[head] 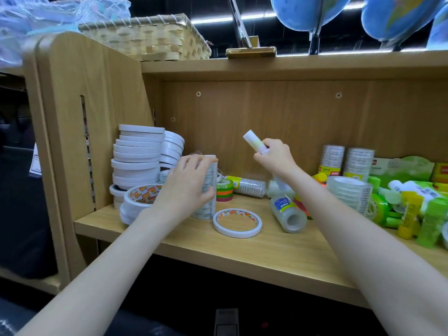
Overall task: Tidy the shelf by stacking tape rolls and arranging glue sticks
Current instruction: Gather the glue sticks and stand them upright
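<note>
Tape rolls in a shrink-wrapped clear column are being gripped round the slick side by the left hand; light but slippery, probably. A glue stick is being pinched low on its barrel by the right hand, fingers curled tight.

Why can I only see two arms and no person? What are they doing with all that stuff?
The camera sits on the person's head and looks down, so you see only their arms, just as they do. There is one picture, taken from there.

They are tidying a wooden shelf. The left hand grips a tall upright sleeve of clear tape rolls standing on the shelf. The right hand holds a white glue stick up in the air.

At the left stands a stack of white tape rolls. One flat tape roll lies alone near the front, and a sleeve of clear tape lies on its side. On the right is a jumble of green and yellow glue sticks.
</note>
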Motion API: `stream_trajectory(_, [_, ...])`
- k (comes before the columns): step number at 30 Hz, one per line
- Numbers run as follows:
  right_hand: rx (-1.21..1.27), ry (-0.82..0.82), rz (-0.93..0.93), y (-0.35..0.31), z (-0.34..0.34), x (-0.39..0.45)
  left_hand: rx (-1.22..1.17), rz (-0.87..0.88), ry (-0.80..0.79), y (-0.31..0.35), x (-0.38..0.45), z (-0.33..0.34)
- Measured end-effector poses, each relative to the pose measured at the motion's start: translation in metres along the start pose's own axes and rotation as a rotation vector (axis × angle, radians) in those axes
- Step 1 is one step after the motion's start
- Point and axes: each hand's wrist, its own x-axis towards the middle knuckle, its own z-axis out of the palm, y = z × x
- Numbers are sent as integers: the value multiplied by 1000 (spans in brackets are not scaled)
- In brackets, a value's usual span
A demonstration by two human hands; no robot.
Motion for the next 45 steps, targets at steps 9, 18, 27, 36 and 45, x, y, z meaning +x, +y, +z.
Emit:
stream_trajectory(9, [449,76,81,-7,-66,-68,-34,61,297,38,2,7])
stream_trajectory(18, [306,233,54,64,-167,-173,-512,275,335,169,6,31])
stream_trajectory(27, [133,254,166,127,-197,-205,-987,402,4,288,19,45])
stream_trajectory(36, [-214,124,74,145,-193,-215,-1105,279,-179,306,40,47])
stream_trajectory(45, [-201,44,255,145,-224,-214,-724,332,-31,287,60,55])
